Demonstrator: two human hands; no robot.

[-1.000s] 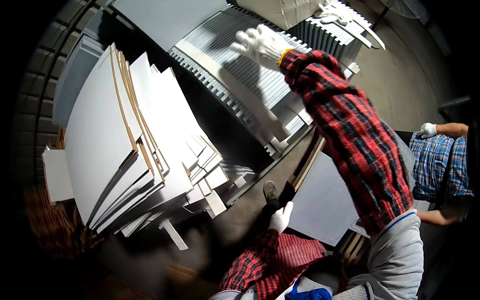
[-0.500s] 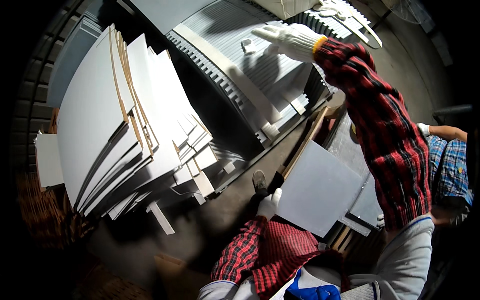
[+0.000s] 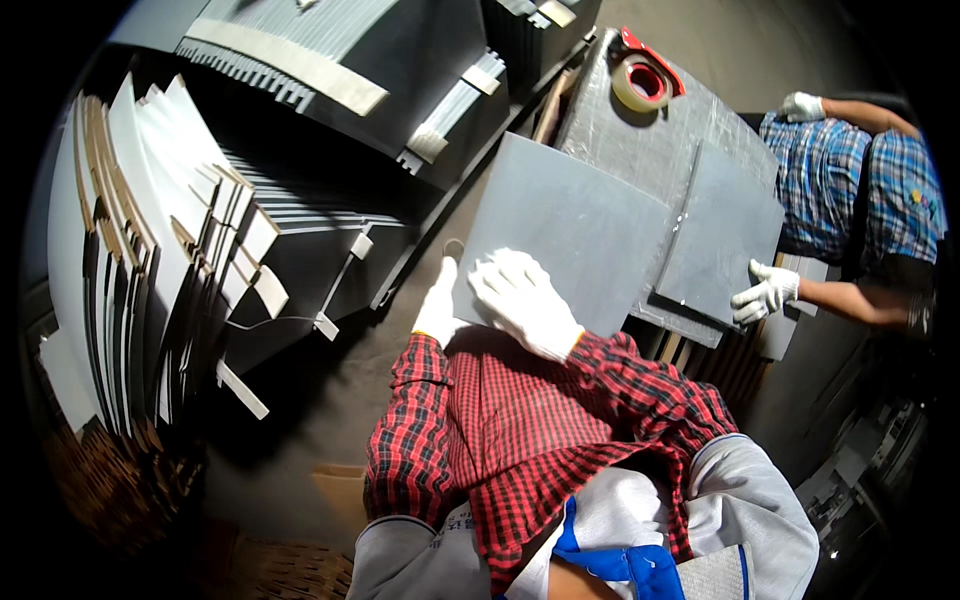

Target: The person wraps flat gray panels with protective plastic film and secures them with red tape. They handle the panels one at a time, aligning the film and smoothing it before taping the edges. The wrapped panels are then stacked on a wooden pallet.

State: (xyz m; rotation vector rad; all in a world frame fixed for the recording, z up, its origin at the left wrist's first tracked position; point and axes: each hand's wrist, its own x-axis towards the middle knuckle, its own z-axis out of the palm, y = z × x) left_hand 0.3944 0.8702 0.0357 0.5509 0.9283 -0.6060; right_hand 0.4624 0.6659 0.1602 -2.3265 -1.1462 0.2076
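left hand (image 3: 438, 305) gripping grey sheet (image 3: 570, 235) edge | right hand (image 3: 524, 303) flat, open on sheet | co-worker's hand (image 3: 765, 292) on second sheet (image 3: 722, 230)

Grey sheet (image 3: 570, 235), plain, centre. White knit gloves on left hand (image 3: 438, 305) and right hand (image 3: 525, 303); sleeves red-black check. At 1 o'clock, tape roll (image 3: 640, 83), tan with red holder. At 3 o'clock, co-worker's shirt (image 3: 850, 190), blue plaid. At 9 o'clock, white boards (image 3: 130, 250), brown-edged.
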